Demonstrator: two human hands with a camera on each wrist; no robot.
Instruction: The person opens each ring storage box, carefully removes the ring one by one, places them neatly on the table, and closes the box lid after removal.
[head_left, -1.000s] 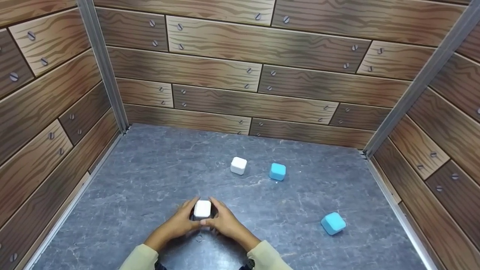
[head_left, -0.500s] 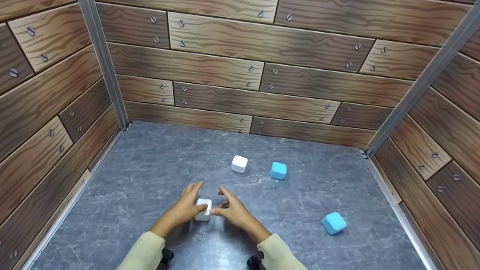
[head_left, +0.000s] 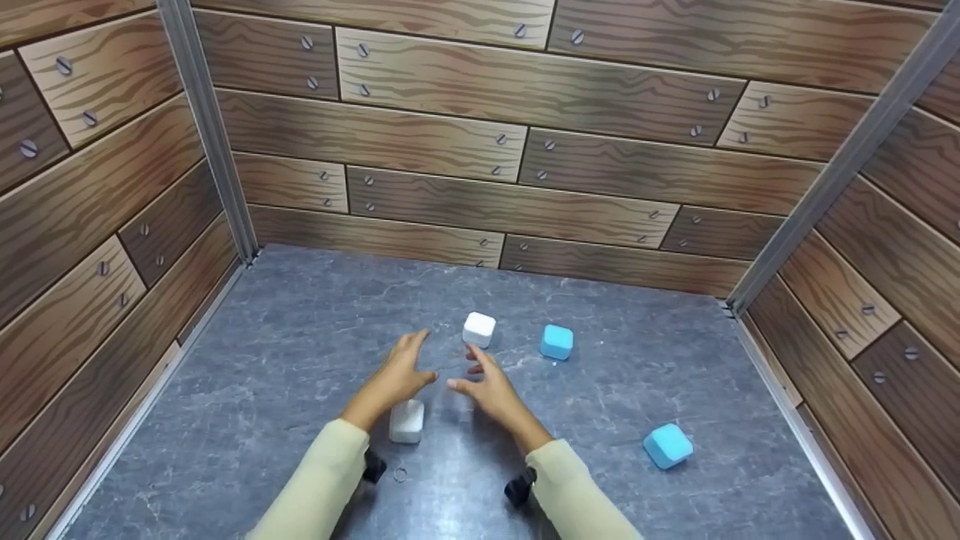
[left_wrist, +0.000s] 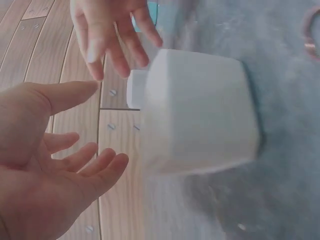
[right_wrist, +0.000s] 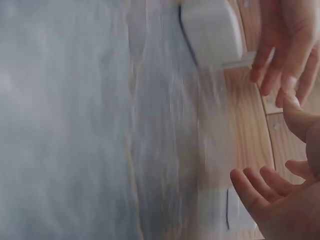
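Note:
A white block (head_left: 406,421) with rounded edges stands on the grey floor, and my left wrist is just beyond it in the head view. It looms large in the left wrist view (left_wrist: 205,115). My left hand (head_left: 391,377) is raised with fingers spread and thumb out, holding nothing. Facing it, my right hand (head_left: 491,388) also has loosely spread fingers and nothing in them. Its fingertips overlap the lower edge of a second white block (head_left: 479,328) in the head view. To the right of that sits a blue block (head_left: 556,341).
Another blue block (head_left: 668,446) lies at the right of the floor (head_left: 300,330). A small ring (head_left: 400,474) lies in front of the near white block. Wood-patterned walls (head_left: 420,180) enclose the floor at the back and both sides.
Both hands were around the near white block; they came apart, let go of it and moved forward and right towards the far white block. The blocks stayed in place.

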